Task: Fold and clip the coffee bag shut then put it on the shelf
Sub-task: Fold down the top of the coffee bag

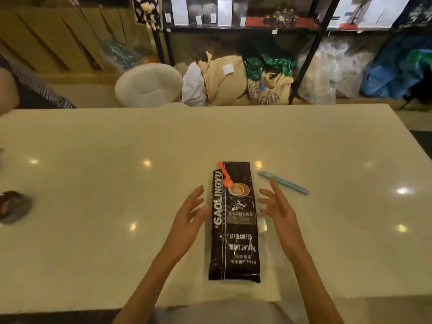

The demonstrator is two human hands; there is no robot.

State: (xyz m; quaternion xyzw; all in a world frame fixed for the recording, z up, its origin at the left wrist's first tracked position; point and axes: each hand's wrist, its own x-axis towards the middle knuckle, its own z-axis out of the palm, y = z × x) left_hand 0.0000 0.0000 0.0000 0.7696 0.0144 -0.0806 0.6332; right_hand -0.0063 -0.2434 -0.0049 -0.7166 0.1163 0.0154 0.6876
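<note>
A long black coffee bag (236, 230) with white lettering and an orange mark near its top lies flat on the pale table (93, 183), its top end pointing away from me. My left hand (188, 220) hovers open just left of the bag, fingers spread. On the bag's right side, my right hand (279, 209) is open the same way. Neither hand grips the bag. A light blue sealing clip (284, 183) lies on the table to the right of the bag's top, just beyond my right fingertips. The black shelf (245, 28) stands behind the table.
A dark round object (12, 206) sits at the table's left edge. Another person's arm and sleeve (28, 90) show at the far left. Beyond the table are a white cushioned stool (149, 85), sacks and plastic bags on the floor, and packages on the shelf.
</note>
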